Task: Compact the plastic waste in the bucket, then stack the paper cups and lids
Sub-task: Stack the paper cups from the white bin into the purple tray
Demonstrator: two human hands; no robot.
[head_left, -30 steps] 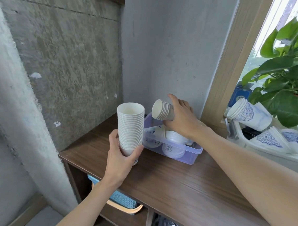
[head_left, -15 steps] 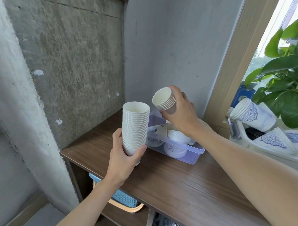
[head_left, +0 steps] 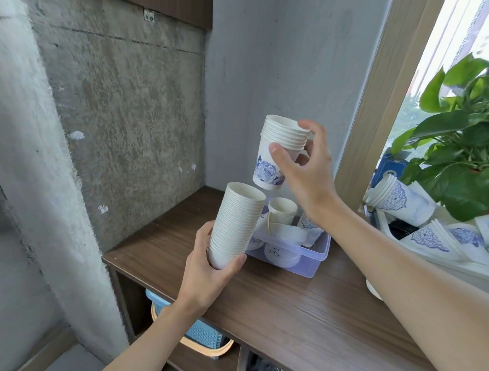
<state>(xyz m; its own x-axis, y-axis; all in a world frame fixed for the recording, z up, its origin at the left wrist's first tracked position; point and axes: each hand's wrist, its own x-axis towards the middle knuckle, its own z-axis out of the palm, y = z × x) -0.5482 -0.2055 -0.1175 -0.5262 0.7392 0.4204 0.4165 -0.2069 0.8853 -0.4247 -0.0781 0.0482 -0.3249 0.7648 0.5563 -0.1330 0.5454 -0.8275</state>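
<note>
My left hand grips the bottom of a tall stack of white paper cups, tilted slightly right and lifted off the wooden counter. My right hand holds a short stack of cups with a blue flower print upright in the air, just above and right of the tall stack's mouth. Behind them sits a clear purple plastic box with more cups and lids inside.
A white tray at the right holds several blue-patterned cup stacks lying on their sides, beside a green plant. A blue basket sits on the shelf under the counter. Concrete walls close in the left and back.
My right hand has raised the short cup stack and turned it from sideways to upright, above the tall stack. My left hand has lifted and tilted the tall stack.
</note>
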